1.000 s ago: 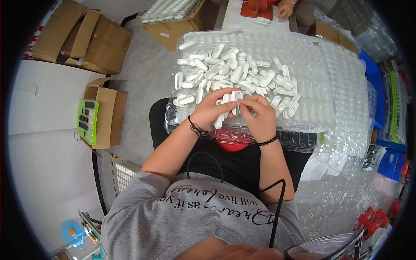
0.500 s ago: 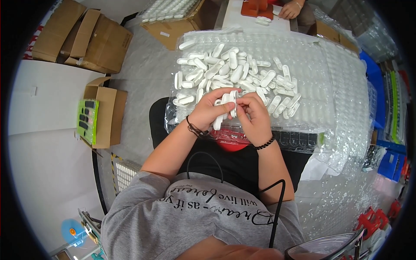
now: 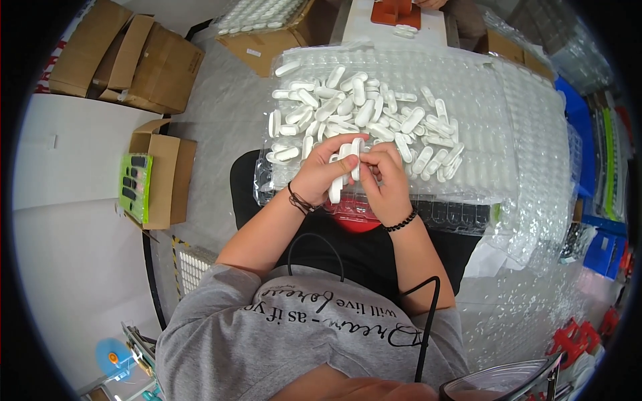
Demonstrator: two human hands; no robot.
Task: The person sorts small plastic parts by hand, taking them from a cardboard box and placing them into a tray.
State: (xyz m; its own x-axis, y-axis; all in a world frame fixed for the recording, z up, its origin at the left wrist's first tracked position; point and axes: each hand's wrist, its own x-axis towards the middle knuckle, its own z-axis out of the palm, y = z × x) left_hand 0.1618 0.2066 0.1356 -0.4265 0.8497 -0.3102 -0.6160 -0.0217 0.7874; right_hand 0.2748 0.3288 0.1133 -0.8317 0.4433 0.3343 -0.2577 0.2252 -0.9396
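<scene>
My left hand is closed around several white oval plastic pieces, stacked side by side under its thumb. One of these pieces stands on edge at the fingertips, between both hands. My right hand touches that piece with bent fingers and thumb; whether it also pinches something small is hidden. Just beyond my hands, a loose pile of the same white oval pieces lies on clear plastic blister trays.
Below the trays' near edge are a black compartment tray and something red. Open cardboard boxes stand at left. Across the table, part of another person's hand shows beside an orange-red fixture. Blue bins are at right.
My right hand has shifted slightly left and down against the piece at the left fingertips. The other person's hand has drawn back toward the top edge.
</scene>
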